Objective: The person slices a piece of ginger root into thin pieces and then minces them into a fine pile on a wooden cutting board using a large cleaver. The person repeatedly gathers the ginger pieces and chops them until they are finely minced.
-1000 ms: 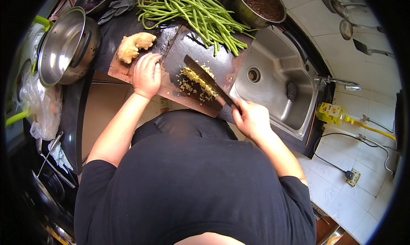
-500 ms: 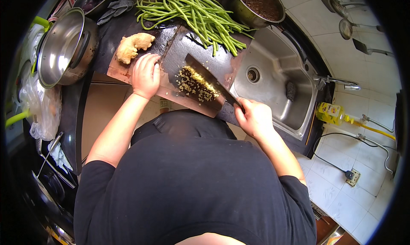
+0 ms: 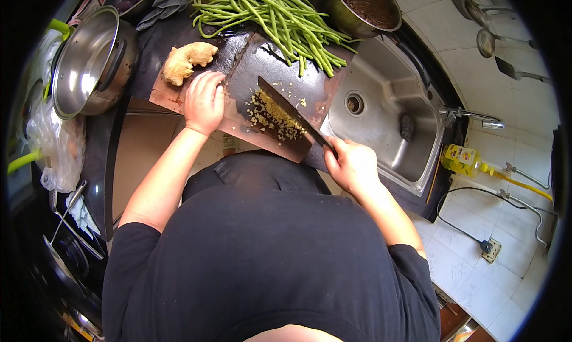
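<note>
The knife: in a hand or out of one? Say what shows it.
In hand: the right hand grips the knife at its near end, blade beside chopped yellow bits.

We see bright tiles [image 3: 476,270] right of the sink [image 3: 372,71], glints within it, and wet glare on the cutting board [image 3: 253,65] to its left. Well left of it, we lose detail in shadow and the counter edge [image 3: 110,175] bows.

Dark cleaver [image 3: 289,107] along yellow bits [image 3: 271,112]
</note>
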